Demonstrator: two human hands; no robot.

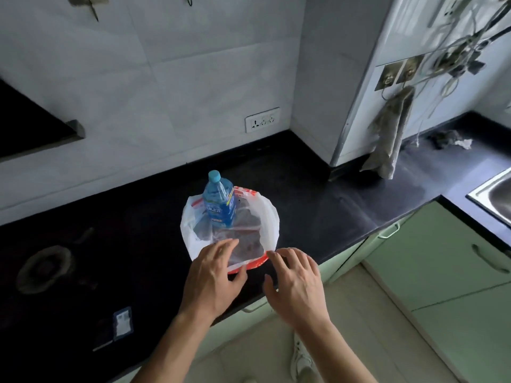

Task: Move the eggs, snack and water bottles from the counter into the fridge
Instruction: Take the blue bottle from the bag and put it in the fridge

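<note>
A blue water bottle (219, 203) with a light blue cap stands upright in a white and red plastic bag (269, 219) on the black counter (132, 230). The bag's mouth lies wide, and something dark shows through its thin bottom. My left hand (214, 277) rests with spread fingers on the bag's near rim. My right hand (294, 277) hovers at the rim's near right corner, fingers apart, fingertips touching the plastic. Neither hand grips anything. No eggs or fridge are in view.
A small packet (123, 323) lies on the counter at the near left. A wall socket (262, 120) sits behind the bag. A cloth (387, 139) hangs at the right, beside a steel sink (495, 194). Green cabinet doors (431, 258) run below the counter.
</note>
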